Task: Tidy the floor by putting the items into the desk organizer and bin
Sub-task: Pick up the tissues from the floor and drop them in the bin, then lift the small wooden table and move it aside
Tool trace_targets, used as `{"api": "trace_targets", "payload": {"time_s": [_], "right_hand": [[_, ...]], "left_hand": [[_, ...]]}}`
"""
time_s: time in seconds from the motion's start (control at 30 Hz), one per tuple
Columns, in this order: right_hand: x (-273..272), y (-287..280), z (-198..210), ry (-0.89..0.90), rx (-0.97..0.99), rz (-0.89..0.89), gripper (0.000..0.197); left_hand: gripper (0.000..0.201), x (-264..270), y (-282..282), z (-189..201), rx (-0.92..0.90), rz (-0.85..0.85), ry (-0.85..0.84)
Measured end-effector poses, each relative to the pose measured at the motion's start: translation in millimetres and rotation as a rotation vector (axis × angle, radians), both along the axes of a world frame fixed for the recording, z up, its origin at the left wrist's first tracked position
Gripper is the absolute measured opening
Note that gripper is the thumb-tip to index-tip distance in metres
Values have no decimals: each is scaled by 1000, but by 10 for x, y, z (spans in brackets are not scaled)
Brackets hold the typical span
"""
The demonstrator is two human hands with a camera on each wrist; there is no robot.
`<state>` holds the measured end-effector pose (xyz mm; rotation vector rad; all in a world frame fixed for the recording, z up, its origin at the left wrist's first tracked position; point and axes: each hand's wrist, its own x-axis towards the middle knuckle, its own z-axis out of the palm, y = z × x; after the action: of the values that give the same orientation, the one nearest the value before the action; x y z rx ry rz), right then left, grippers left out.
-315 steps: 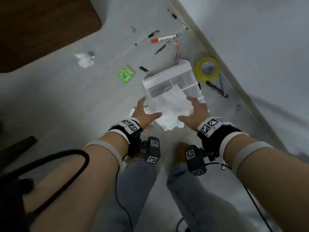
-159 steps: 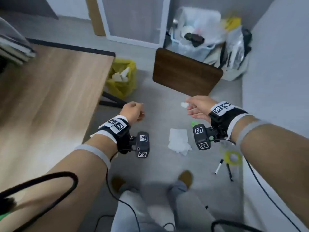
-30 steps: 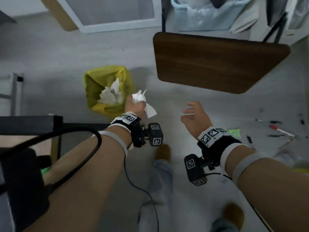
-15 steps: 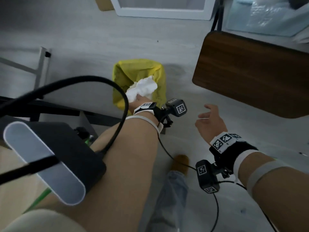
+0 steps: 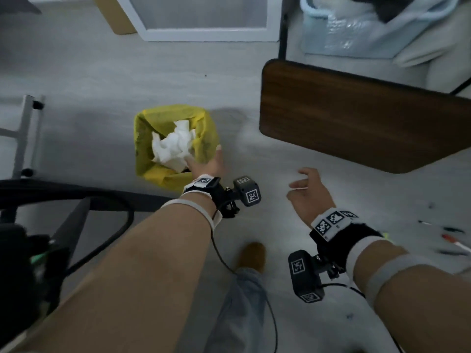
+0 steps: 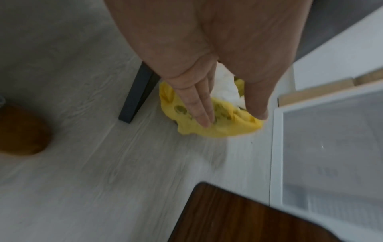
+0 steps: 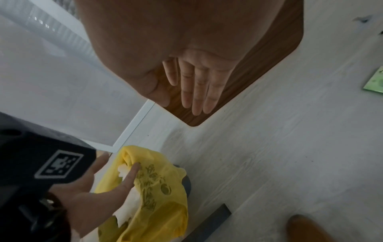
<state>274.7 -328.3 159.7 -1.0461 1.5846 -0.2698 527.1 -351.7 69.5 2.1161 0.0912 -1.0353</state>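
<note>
A small bin lined with a yellow bag (image 5: 206,133) stands on the grey floor, with crumpled white tissue (image 5: 175,146) piled inside. My left hand (image 5: 204,161) hovers over the bin's near right rim, fingers straight and spread, holding nothing. The left wrist view shows those straight fingers (image 6: 199,104) above the bin (image 6: 217,129) and the tissue (image 6: 225,86). My right hand (image 5: 305,189) hangs empty and relaxed over bare floor to the right. In the right wrist view its fingers (image 7: 196,91) are straight, and the bin (image 7: 161,188) lies below.
A dark wooden tabletop (image 5: 356,118) juts in at upper right. Several pens (image 5: 451,240) lie at the far right and a green packet (image 7: 375,80) is on the floor. A black desk leg (image 6: 136,95) stands beside the bin. A white-framed panel (image 5: 204,19) leans behind it.
My left hand carried the crumpled tissue over the bin and let it go. The tissue now lies in the bin and the hand is open. My right hand stayed empty.
</note>
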Motion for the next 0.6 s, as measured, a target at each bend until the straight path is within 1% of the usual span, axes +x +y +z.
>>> {"api": "trace_targets", "payload": {"time_s": [0.03, 0.07, 0.1, 0.13, 0.17, 0.2, 0.23, 0.3, 0.4, 0.5, 0.53, 0.6], "right_hand": [[-117, 1, 40, -12, 6, -23, 58], [-293, 4, 104, -8, 6, -44, 58], [-480, 17, 161, 6, 4, -54, 58], [-714, 43, 212, 29, 3, -62, 57], [-945, 73, 254, 58, -1, -70, 56], [-1205, 101, 306, 85, -9, -80, 55], [-1454, 118, 344, 115, -21, -85, 55], [-1899, 126, 360, 179, -43, -114, 54], [-2422, 48, 299, 250, -64, -154, 52], [-2773, -155, 56, 316, -59, -185, 52], [-2855, -262, -121, 330, -48, -208, 53], [-2942, -445, -386, 338, 0, -249, 57]], "left_hand": [[145, -232, -5, 219, -21, -61, 51], [126, -531, -54, 525, -68, -86, 166], [99, -809, -68, 805, -124, -83, 237], [73, -1079, -108, 991, -161, -95, 335], [54, -1304, -139, 1096, -196, -91, 389], [45, -1529, -146, 1157, -209, -137, 401], [48, -1720, -147, 1191, -200, -215, 394], [64, -2010, -168, 1182, -203, -324, 353], [64, -2244, -260, 1089, -206, -411, 301], [71, -2301, -419, 787, -156, -481, 254], [76, -2272, -508, 615, -117, -516, 223], [89, -2162, -652, 402, -56, -576, 141]]}}
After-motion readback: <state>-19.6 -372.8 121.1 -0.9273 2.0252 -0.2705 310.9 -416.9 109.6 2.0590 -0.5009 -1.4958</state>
